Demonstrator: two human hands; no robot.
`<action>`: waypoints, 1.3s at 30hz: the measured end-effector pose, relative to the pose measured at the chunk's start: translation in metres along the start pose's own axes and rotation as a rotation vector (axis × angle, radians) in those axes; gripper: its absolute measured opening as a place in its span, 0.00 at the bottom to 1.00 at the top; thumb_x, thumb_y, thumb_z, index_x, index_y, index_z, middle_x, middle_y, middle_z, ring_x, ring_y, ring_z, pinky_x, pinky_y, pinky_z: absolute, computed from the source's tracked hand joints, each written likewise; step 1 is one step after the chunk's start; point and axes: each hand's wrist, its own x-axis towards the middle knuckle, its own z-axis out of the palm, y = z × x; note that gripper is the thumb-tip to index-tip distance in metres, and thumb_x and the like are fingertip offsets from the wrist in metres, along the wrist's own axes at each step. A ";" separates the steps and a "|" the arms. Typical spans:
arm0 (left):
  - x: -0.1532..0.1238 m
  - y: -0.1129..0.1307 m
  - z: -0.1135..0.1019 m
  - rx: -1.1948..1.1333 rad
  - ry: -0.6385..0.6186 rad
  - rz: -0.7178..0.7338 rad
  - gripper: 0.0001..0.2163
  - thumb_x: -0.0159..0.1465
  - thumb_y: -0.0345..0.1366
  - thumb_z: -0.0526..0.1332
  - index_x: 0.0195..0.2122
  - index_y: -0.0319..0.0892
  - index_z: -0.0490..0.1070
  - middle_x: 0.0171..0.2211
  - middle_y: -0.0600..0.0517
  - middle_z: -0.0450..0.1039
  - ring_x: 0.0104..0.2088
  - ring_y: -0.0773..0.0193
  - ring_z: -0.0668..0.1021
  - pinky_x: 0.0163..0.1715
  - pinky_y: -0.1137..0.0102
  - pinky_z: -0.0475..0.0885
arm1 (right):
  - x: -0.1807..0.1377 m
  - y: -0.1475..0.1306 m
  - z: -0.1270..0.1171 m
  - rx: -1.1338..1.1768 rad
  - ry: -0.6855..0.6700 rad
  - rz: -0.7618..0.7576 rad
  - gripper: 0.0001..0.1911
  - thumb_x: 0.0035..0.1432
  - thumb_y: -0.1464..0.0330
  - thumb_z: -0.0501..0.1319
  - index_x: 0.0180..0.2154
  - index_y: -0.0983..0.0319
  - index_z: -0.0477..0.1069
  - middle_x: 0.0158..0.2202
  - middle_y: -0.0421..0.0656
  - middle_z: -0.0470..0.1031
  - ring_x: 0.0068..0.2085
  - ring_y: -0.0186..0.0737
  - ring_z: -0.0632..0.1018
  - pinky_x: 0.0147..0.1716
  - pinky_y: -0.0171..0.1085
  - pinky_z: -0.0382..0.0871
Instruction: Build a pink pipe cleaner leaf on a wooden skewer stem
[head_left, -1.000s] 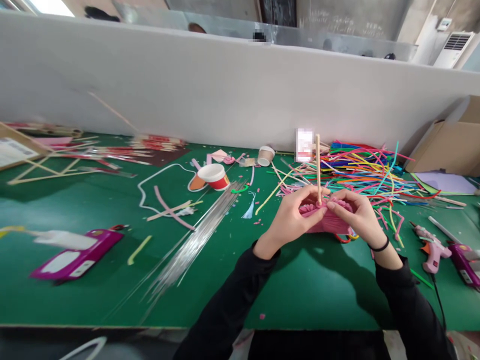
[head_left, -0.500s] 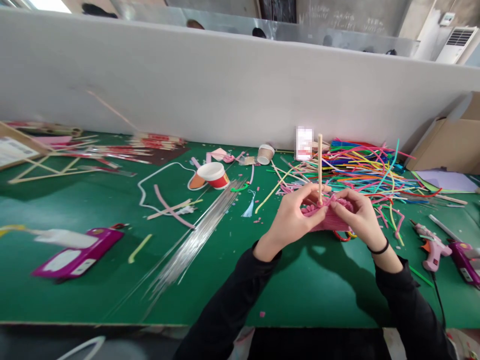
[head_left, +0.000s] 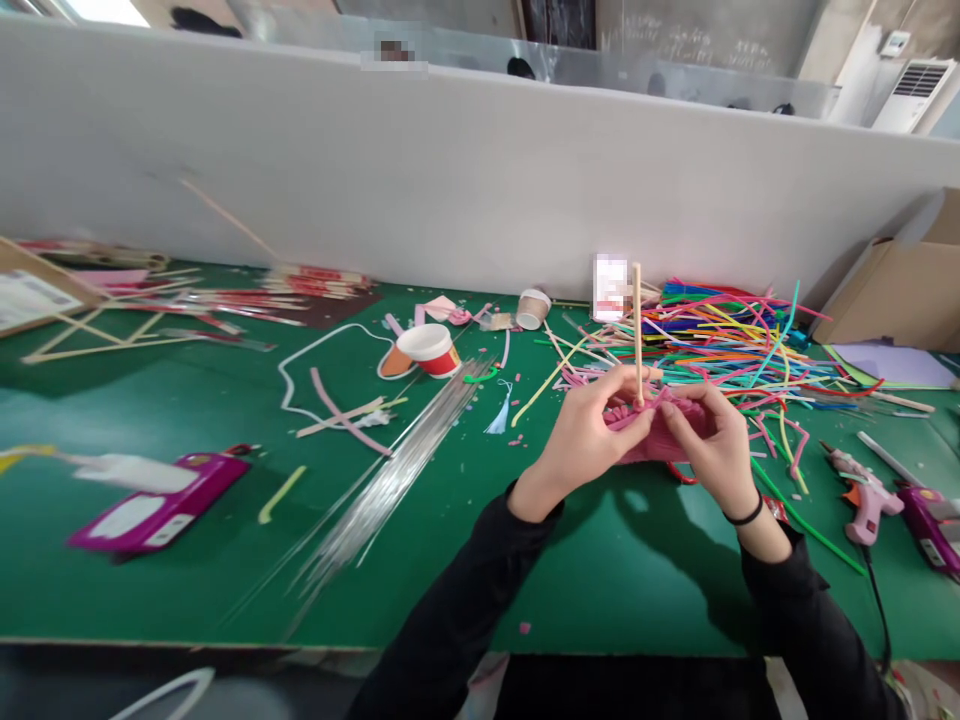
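Between my two hands is a pink pipe-cleaner piece (head_left: 654,440), its upper edge made of small rounded loops. A pale wooden stick (head_left: 638,325) rises upright from it. My left hand (head_left: 577,432) is closed on the piece's left side, with thumb and fingers around the stick's base. My right hand (head_left: 718,445) pinches the right part, thumb and index finger close together near the top. The fingers cover much of the piece. A bit of red pipe cleaner (head_left: 681,474) shows just beneath it.
Behind my hands lies a heap of coloured pipe cleaners (head_left: 720,335). Glue guns, one pink (head_left: 866,500), lie at the right. Left of my hands are a bundle of thin metal wires (head_left: 390,480), a paper cup (head_left: 429,350) and a purple device (head_left: 172,505). A white partition (head_left: 450,180) borders the back.
My right hand has tilted and shifted slightly, its wrist moving left, so more of a green pipe cleaner shows beside it. My left hand and the stick stay nearly in place.
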 end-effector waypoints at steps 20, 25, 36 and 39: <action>-0.001 -0.018 0.011 -0.102 0.148 -0.007 0.18 0.61 0.30 0.64 0.53 0.43 0.68 0.51 0.46 0.76 0.47 0.59 0.81 0.50 0.64 0.75 | 0.000 -0.009 -0.002 -0.726 0.097 -0.582 0.05 0.63 0.67 0.62 0.39 0.55 0.77 0.41 0.46 0.69 0.43 0.44 0.71 0.47 0.47 0.63; -0.002 -0.020 0.014 -0.108 0.188 0.030 0.17 0.62 0.30 0.64 0.52 0.43 0.68 0.50 0.46 0.76 0.46 0.61 0.80 0.49 0.65 0.75 | 0.006 -0.001 -0.007 -0.759 -0.042 -0.628 0.09 0.64 0.70 0.60 0.43 0.54 0.77 0.46 0.47 0.70 0.46 0.46 0.70 0.48 0.46 0.64; -0.010 -0.015 0.026 -0.077 0.220 0.066 0.16 0.63 0.33 0.65 0.52 0.43 0.69 0.45 0.48 0.79 0.44 0.62 0.81 0.48 0.67 0.76 | -0.002 -0.036 -0.016 -0.877 -0.006 -0.405 0.10 0.65 0.70 0.57 0.31 0.60 0.71 0.30 0.45 0.72 0.33 0.42 0.71 0.34 0.40 0.65; -0.015 -0.009 0.033 -0.050 0.246 0.100 0.17 0.63 0.33 0.65 0.53 0.44 0.68 0.42 0.49 0.79 0.42 0.62 0.82 0.46 0.67 0.77 | -0.006 -0.050 -0.016 -1.035 -0.005 -0.410 0.11 0.64 0.72 0.56 0.28 0.59 0.70 0.28 0.45 0.70 0.32 0.44 0.70 0.32 0.41 0.63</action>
